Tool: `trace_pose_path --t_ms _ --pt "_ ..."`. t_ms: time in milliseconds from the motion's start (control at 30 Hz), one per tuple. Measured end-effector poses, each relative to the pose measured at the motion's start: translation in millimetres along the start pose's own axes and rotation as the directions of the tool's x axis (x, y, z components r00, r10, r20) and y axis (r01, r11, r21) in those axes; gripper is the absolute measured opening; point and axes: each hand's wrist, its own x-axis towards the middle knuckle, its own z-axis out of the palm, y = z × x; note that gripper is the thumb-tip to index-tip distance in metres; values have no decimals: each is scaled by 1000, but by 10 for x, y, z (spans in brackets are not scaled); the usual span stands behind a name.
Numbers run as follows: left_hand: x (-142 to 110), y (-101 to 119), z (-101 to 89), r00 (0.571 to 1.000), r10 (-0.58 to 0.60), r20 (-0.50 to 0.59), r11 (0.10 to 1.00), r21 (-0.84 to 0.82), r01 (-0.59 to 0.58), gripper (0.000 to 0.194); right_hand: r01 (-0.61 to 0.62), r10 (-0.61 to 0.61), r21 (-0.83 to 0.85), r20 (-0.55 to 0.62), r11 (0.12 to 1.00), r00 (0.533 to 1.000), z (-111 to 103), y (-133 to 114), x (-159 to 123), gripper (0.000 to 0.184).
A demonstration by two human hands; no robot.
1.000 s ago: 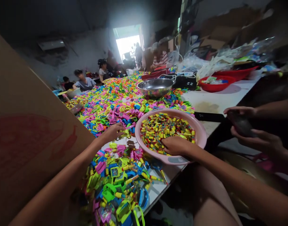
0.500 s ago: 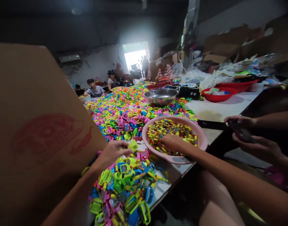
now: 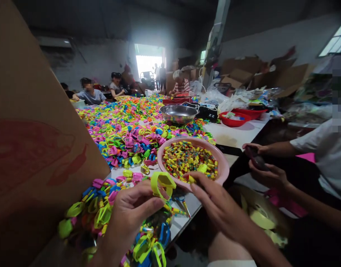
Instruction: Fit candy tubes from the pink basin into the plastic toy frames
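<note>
My left hand pinches a yellow-green plastic toy watch between thumb and fingers, its strap curved into a loop. Close by on the right, my right hand is closed on a small yellow tube with a red end, partly covered by the fingers. That hand is at the near rim of a pink basin. Many small yellow, red-ended tubes fill the basin. Below my left hand lies a heap of toy watches in green, blue and pink, mixed with tubes.
A large cardboard box stands at left. Toy watches spread across the white table, around a metal bowl. Red trays sit farther right. A co-worker's hands hold a dark object. Other people sit behind.
My right hand has come out of the basin to its near rim with a tube. My left hand has brought the toy watch nearer and turned it. The view has shifted right.
</note>
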Motion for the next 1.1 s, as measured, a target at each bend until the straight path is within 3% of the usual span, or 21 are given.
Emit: trace_pose_path --t_ms 100,200,267,333,433,567,767,867,1000,1100 --pt "-45 -176 122 998 -64 6 985 -160 64 20 -5 12 218 -32 976 999 234 -279 -357 42" --pt "-93 -222 146 998 -59 30 976 -208 64 16 -10 35 390 -56 921 998 440 -418 -469 50" --pt "-109 -197 117 999 -41 36 980 -196 47 12 -77 123 448 -75 891 989 498 -484 -477 57" --pt "-115 -157 74 999 -24 35 987 -161 29 10 -173 225 475 -53 863 973 497 -560 -478 63" --pt "-127 -115 12 999 -6 48 994 -104 11 12 -231 268 503 -1 833 963 466 -664 -515 67" --pt "-160 -125 -66 999 12 41 996 -88 -9 12 -301 348 502 0 811 938 475 -691 -611 56" --pt "-231 -156 -186 995 71 69 997 -5 -71 12 -300 331 568 52 766 942 433 -751 -581 55" --pt "-251 -137 -179 995 59 80 997 51 -64 10 -280 299 586 66 761 952 391 -819 -566 62" --pt "-249 -122 -89 995 49 91 998 22 -52 9 -352 398 607 64 712 915 402 -816 -617 59" --pt "-242 -149 -51 993 44 113 999 -11 -43 11 -390 410 656 132 646 902 437 -782 -643 65"
